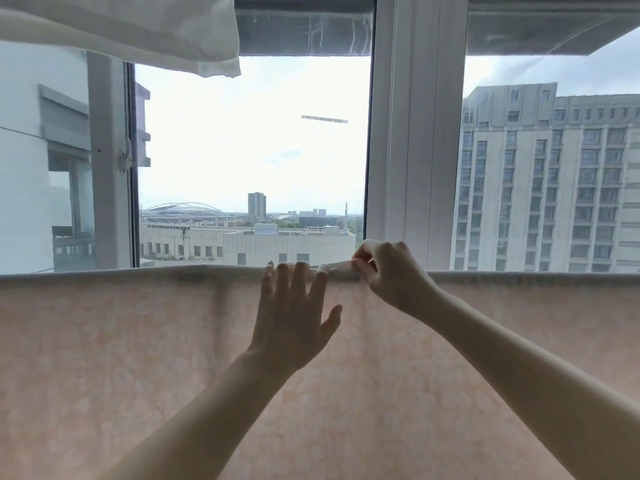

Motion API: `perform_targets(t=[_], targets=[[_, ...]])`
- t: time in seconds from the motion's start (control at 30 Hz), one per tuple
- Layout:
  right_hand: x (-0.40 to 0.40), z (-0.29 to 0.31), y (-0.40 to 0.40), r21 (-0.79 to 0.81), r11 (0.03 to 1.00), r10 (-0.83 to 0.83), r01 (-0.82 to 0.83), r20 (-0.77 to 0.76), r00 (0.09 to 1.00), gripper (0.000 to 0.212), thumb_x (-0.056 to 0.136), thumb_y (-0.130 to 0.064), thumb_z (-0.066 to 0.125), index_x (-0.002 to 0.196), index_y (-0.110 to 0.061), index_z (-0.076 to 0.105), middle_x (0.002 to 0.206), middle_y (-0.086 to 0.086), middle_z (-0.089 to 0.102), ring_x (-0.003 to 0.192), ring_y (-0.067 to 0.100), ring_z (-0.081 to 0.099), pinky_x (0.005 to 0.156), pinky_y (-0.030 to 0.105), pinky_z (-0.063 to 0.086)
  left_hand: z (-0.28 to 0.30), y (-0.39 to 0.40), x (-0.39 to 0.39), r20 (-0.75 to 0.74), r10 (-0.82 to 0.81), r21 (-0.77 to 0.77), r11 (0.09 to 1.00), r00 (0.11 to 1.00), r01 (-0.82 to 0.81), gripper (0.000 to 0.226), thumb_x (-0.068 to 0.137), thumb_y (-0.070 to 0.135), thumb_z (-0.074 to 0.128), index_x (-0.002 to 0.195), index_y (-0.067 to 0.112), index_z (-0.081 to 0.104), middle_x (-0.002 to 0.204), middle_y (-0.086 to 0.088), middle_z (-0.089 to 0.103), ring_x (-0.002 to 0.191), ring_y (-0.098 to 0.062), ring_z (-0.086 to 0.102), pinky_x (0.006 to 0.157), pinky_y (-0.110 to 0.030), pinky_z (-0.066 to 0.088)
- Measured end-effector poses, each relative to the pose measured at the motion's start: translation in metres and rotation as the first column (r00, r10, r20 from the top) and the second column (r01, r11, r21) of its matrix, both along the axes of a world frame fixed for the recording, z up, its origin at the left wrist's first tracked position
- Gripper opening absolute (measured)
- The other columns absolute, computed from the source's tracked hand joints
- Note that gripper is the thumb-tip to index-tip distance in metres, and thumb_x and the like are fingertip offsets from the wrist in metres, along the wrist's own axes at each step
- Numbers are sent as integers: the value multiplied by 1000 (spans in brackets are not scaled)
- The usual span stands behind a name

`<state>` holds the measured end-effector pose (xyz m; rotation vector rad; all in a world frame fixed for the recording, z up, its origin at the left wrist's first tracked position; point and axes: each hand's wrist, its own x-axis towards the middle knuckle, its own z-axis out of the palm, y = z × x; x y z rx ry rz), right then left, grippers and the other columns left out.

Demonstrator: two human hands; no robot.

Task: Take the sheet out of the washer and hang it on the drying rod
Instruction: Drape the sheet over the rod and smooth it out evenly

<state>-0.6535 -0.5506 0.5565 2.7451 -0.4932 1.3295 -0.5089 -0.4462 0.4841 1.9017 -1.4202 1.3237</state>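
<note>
A pale pink sheet (121,358) with a faint white pattern hangs over a horizontal drying rod and fills the lower half of the view. Its folded top edge runs straight across, and the rod itself is hidden under the fabric. My left hand (294,306) lies flat against the sheet with fingers straight and spread, fingertips at the top fold. Just to its right, my right hand (384,271) pinches the top fold between thumb and fingers.
A white cloth (138,26) hangs from above at the upper left. Behind the sheet is a window with a white frame (412,133), and buildings stand outside. An opened window pane (69,161) stands at the left.
</note>
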Motion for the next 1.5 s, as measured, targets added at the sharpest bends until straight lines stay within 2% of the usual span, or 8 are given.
perform_targets(t=[0.27, 0.47, 0.57, 0.77, 0.93, 1.1, 1.3, 1.5], targets=[[-7, 0, 1, 42, 995, 89, -87, -38, 995, 10, 94, -7, 59, 102, -6, 64, 86, -7, 60, 67, 1, 58, 61, 6, 46, -4, -12, 5, 24, 8, -54, 999, 1000, -7, 57, 90, 58, 45, 128, 17, 56, 119, -16, 57, 111, -35, 52, 99, -59, 38], [-51, 7, -26, 164, 986, 43, -17, -153, 987, 10, 91, -15, 64, 102, -14, 65, 93, -5, 66, 85, 8, 66, 81, 13, 53, -5, -9, 16, 41, 15, -69, 998, 999, -12, 61, 90, 61, 43, 133, 19, 53, 117, -16, 56, 109, -35, 52, 98, -58, 39], [-56, 3, -31, 189, 980, 84, -68, -79, 993, 12, 88, -17, 69, 99, -14, 68, 90, -7, 68, 84, 0, 65, 80, 5, 49, -4, -11, 15, 47, 38, -80, 996, 998, -34, 61, 90, 63, 41, 133, 21, 53, 116, -16, 55, 107, -35, 52, 97, -58, 40], [-40, -2, -34, 119, 991, 66, -65, -6, 998, 9, 89, -14, 67, 89, -20, 60, 84, -7, 65, 78, 2, 62, 73, 7, 47, -1, -13, 15, 60, 51, -95, 994, 997, -46, 60, 91, 63, 38, 131, 20, 54, 111, -16, 54, 102, -35, 51, 94, -56, 41], [-47, 1, -46, 91, 995, 13, -31, 188, 982, 7, 91, -15, 63, 91, -18, 56, 82, -6, 62, 74, 4, 60, 68, 8, 46, -3, -11, 16, 103, 62, -81, 995, 993, -54, 60, 93, 61, 37, 134, 19, 52, 113, -17, 55, 103, -35, 51, 94, -56, 42], [-57, 4, -47, 139, 988, 61, -75, 105, 993, 1, 93, -12, 61, 93, -12, 60, 85, -2, 65, 79, 8, 62, 73, 13, 50, -3, -22, 0, 42, 115, -59, 992, 992, -113, 63, 93, 62, 34, 133, 17, 52, 118, -19, 55, 110, -39, 52, 103, -61, 35], [-64, 6, -50, 164, 984, 53, -63, 66, 996, 6, 91, -12, 64, 89, -16, 61, 79, -10, 62, 77, 2, 61, 70, 6, 47, -4, -47, -39, 54, -51, -46, 998, 997, 53, 62, 94, 59, 39, 134, 14, 52, 127, -15, 55, 118, -36, 52, 106, -59, 33], [-69, 2, -51, 144, 989, 15, -19, 31, 999, 5, 90, -14, 65, 89, -17, 61, 78, -9, 63, 75, 4, 63, 72, 17, 55, -9, -68, -60, 8, -97, -87, 991, 995, 97, 59, 92, 55, 45, 132, 14, 54, 130, -14, 56, 123, -36, 50, 112, -57, 28]])
